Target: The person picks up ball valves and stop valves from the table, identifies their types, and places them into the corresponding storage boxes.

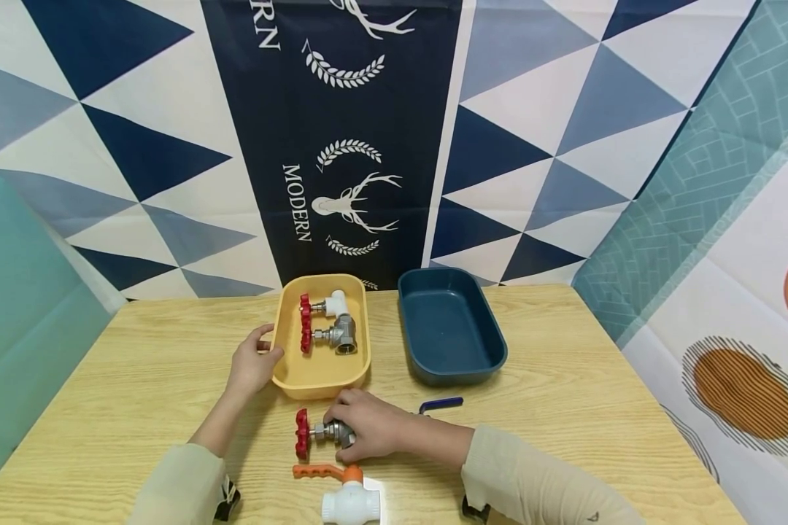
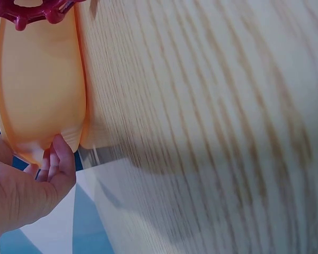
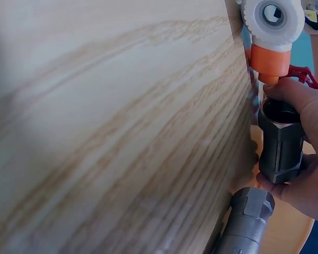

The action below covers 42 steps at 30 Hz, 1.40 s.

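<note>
Head view bright, evenly lit, sharp; soft short shadows under hands, no glare, slight wide-angle bend at edges. Both wrist views blurred: surface [image 2: 212, 127] grain smeared away from left hand [image 2: 21, 185], dim shadow band below it; right wrist view soft throughout.

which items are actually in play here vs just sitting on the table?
In play:
- right hand grips the metal valve with red handwheel on the wooden table
- left hand holds the rim of the yellow plastic tray, which has two red-handled valves inside

Lying about:
- dark blue plastic tray
- white plastic valve with orange lever
- blue-handled valve, mostly hidden
</note>
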{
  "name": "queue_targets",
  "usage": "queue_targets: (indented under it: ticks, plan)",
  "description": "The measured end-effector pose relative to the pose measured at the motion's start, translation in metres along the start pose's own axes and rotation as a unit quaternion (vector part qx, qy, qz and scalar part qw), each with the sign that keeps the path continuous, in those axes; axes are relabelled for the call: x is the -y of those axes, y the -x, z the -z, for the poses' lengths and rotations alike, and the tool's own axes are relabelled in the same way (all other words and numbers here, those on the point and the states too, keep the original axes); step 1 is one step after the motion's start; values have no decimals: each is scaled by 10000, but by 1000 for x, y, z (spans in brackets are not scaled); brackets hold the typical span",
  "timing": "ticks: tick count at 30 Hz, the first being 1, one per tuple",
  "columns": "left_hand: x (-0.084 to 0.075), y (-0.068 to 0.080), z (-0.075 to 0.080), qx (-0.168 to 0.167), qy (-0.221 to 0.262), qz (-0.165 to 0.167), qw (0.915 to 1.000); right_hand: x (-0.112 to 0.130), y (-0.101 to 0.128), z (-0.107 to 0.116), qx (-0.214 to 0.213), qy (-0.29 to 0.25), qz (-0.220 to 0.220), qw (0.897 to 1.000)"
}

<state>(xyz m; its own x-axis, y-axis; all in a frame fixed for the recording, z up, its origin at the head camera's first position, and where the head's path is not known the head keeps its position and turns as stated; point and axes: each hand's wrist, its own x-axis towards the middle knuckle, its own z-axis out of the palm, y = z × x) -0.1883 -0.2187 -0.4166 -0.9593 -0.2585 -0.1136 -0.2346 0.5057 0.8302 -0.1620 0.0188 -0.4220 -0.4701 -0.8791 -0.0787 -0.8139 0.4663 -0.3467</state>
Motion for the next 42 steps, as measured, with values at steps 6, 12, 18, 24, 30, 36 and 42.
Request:
queue_targets:
  ticks: [6,12,18,24,30,36,42]
  plan:
    - [-2,2,0,-12,1,-9,10000,2,3,3,-8,-8,75,10000]
    - [-3,3,0,-4,23,10,10000,5,5,6,6,-147,-43,9999]
    - [-6,4,1,-23,-37,9,10000,6,8,9,0,-334,-57,9994]
    - [-5,3,1,-31,-63,8,10000,7,11,13,35,-638,-79,9979]
    - [-4,4,0,-53,-58,-31,10000,9,14,16,127,-819,-173,9964]
    - [-4,4,1,-59,-87,-36,9999,12,16,22,112,-848,-150,9962]
    - [-3,3,0,-34,-61,-43,10000,13,17,25,65,-820,-73,9966]
